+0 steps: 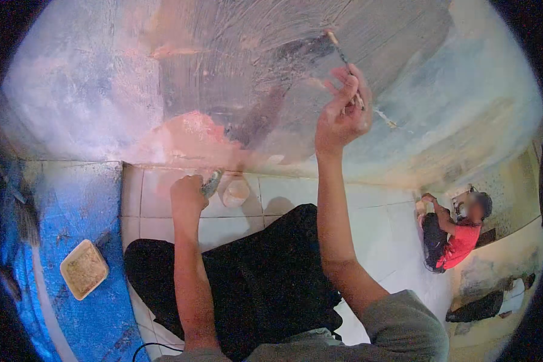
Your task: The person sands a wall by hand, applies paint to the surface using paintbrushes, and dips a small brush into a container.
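Observation:
A slim paintbrush [341,53] is pinched in my raised right hand [346,111], its light tip against the dark grey, streaked part of the painted wall [223,72]. Lower down, near the foot of the wall, my left hand [188,193] is closed around a paint-smeared greyish object [211,183] whose kind I cannot make out. Just right of that hand, a small round whitish container [236,193] is on the tiled floor. A patch of pink paint [196,130] shows on the wall above my left hand.
A blue sheet [72,214] covers the left side, with a stained square tray [84,269] on it. My dark-clothed legs [265,271] rest on white tiles [368,235]. At right, a person in a red top [461,244] sits by the wall; another person [495,301] is farther off.

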Demonstrator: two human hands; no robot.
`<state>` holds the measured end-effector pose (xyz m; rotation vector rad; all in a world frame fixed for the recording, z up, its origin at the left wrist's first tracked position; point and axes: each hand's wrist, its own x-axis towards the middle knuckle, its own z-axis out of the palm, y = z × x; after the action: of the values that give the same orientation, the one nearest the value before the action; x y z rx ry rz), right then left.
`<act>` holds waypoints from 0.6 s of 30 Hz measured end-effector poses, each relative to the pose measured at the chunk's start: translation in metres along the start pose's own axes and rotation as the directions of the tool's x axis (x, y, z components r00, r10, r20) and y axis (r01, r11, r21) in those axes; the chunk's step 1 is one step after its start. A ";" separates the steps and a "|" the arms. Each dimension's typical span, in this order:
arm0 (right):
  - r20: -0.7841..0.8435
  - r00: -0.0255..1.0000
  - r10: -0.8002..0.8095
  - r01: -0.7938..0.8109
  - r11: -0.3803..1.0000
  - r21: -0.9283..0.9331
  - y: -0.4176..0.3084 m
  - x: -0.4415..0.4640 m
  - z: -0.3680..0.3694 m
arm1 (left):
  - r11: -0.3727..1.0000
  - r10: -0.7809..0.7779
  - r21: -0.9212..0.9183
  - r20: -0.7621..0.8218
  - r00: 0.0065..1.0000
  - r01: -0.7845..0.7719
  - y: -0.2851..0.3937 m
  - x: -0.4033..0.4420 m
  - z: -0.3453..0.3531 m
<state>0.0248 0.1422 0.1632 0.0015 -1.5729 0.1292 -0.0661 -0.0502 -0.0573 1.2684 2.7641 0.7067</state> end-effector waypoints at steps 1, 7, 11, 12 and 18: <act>-0.133 0.981 0.141 -0.123 0.984 0.131 -0.001 0.001 0.001 | 1.000 0.002 -0.003 0.005 1.000 -0.002 0.003 0.001 -0.004; 0.616 0.787 0.035 -0.052 0.999 0.009 -0.024 -0.108 -0.037 | 0.999 -0.040 -0.005 0.079 0.996 0.041 0.004 -0.005 -0.010; 0.602 0.622 0.502 -0.566 0.819 -0.098 -0.023 -0.175 -0.074 | 0.999 -0.052 0.002 0.086 0.995 0.052 0.002 0.000 -0.008; 0.603 0.608 0.517 -0.578 0.809 -0.110 -0.021 -0.190 -0.080 | 0.997 -0.079 0.019 0.115 0.990 0.077 0.004 0.001 -0.009; 0.860 0.339 0.382 -0.277 0.914 -0.297 -0.013 -0.243 -0.073 | 1.000 0.005 -0.024 0.065 0.998 -0.003 -0.001 -0.001 -0.004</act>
<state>0.1005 0.1158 -0.0777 -0.4090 -2.7085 0.4362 -0.0667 -0.0534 -0.0541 1.2693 2.6943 0.6846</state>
